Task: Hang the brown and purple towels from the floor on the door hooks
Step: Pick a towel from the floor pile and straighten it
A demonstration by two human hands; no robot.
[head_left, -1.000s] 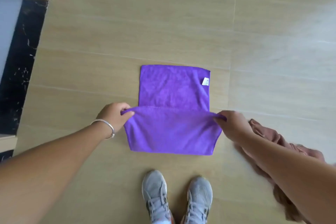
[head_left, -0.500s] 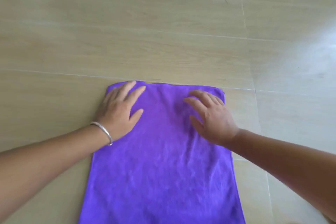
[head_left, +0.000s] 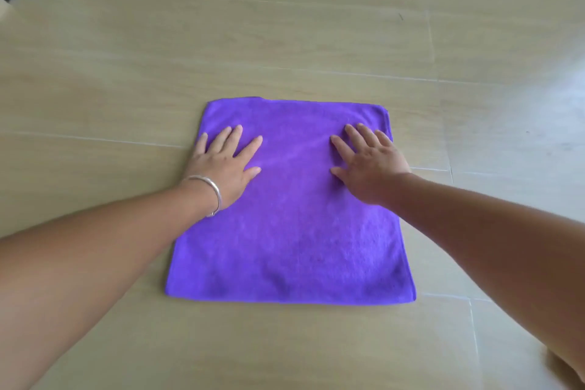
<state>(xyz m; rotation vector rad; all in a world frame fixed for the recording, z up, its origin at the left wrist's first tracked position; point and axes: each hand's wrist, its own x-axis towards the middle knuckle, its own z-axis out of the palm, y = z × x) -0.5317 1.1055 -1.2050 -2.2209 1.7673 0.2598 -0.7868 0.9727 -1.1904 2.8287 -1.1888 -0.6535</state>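
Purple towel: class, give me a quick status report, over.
Left hand and right hand flat, pressing purple towel. Towel flat on floor. Nothing in the way.

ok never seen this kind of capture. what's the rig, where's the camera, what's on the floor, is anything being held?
No machine here: a person works with two bare hands. The single picture comes from a wide-angle camera worn on the person's head, looking forward and down, so both forearms reach in from the bottom edge. On the pale wood-look floor lies a purple towel, spread flat as a neat rectangle. The left hand, with a silver bracelet at the wrist, and the right hand both rest palm-down near the towel's far edge, fingers straight and spread. Nothing is gripped; they only press on the cloth. No brown towel or door hooks can be made out in this view.
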